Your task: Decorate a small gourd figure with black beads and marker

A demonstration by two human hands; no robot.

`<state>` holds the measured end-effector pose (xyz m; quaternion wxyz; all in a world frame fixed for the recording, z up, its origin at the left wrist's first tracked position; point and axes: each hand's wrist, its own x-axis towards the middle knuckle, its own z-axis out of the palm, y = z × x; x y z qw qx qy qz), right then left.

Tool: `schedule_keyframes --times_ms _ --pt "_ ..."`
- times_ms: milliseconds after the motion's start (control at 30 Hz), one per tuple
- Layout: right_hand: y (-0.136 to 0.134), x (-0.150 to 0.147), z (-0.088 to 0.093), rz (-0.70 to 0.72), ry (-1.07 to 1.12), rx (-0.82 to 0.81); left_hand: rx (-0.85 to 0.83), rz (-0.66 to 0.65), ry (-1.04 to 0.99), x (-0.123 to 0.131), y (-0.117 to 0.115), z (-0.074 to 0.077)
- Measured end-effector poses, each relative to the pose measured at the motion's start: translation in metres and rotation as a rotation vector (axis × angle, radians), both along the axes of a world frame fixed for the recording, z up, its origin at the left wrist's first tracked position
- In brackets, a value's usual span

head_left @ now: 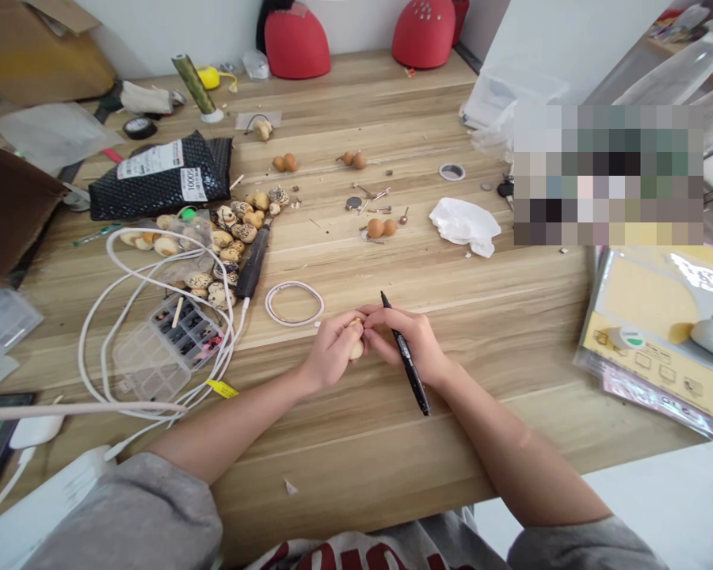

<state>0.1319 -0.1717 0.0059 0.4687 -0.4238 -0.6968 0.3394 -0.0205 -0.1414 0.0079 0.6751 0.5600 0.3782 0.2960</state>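
My left hand (pixel 331 351) is closed around a small pale tan gourd-like piece (pixel 356 348), near the middle of the table. Against it, the fingertips of my right hand (pixel 413 344) touch the top of the same piece. A black marker pen (pixel 413 370) lies across my right hand, held between its fingers, the narrow tip pointing away and the thick end toward me. Fingers cover much of the pale piece, so its full shape is hidden.
On the wooden table (pixel 356 451), a pile of speckled pieces (pixel 243 231), a black rotary tool (pixel 253 265), a white cable (pixel 86 317) and a compartment box (pixel 184 336) sit left. Brown double-bead pieces (pixel 381 228) and crumpled white tissue (pixel 467 226) are beyond my hands. Packaged sheets (pixel 647 372) lie right.
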Motion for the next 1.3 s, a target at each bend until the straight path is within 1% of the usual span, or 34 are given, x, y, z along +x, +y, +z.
schedule_keyframes --times_ms 200,333,633,967,1167,1300 --pt "-0.0017 -0.0020 -0.0012 -0.054 0.003 0.032 0.020 -0.007 -0.001 -0.0002 -0.0007 0.0010" --pt "-0.0028 -0.0024 -0.0001 -0.074 -0.025 0.015 0.036 -0.015 0.012 0.0001 -0.0011 0.0009" --pt "-0.0018 -0.0031 0.0017 -0.061 -0.026 0.012 0.033 -0.012 0.016 -0.0006 -0.0008 0.0007" --pt "-0.0027 -0.0042 0.0048 -0.076 -0.036 0.064 -0.018 -0.006 0.004 0.0000 -0.0002 0.0017" --pt "-0.0025 -0.0048 0.0015 -0.083 -0.038 0.030 0.017 -0.009 0.006 0.0002 -0.0001 0.0005" --pt "-0.0019 -0.0049 0.0001 -0.083 -0.024 0.047 0.001 -0.003 0.018 0.0003 0.0000 0.0007"
